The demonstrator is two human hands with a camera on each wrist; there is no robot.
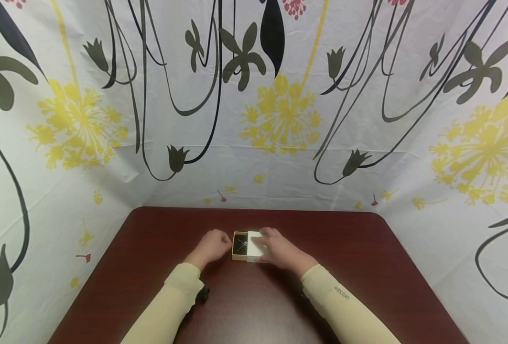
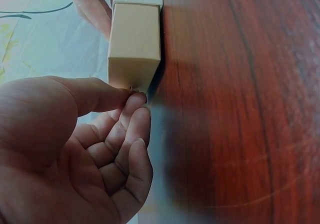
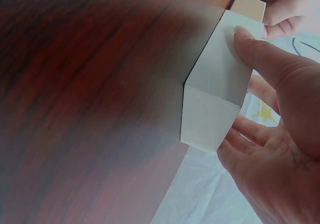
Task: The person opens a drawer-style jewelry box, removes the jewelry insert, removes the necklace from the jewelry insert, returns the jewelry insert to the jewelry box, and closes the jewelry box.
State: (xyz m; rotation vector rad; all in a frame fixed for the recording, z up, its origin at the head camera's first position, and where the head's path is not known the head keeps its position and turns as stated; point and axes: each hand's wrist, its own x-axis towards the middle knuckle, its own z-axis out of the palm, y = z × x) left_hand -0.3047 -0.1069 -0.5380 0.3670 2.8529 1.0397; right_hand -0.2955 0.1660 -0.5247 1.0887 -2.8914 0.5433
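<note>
Here, white sleeve [image 3: 215, 69] inside right grip [image 1: 279, 249].

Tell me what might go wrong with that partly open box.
The left hand pinches only a small bit at the end of the tan drawer, so it may slip. The right hand grips the white sleeve; squeezing hard could jam the drawer. The silvery piece on the black insert shows uncovered and might shift in a jerk.

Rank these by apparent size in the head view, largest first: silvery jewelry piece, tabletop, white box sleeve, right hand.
1. Tabletop
2. Right hand
3. White box sleeve, partly covered by that hand
4. Silvery jewelry piece
</note>
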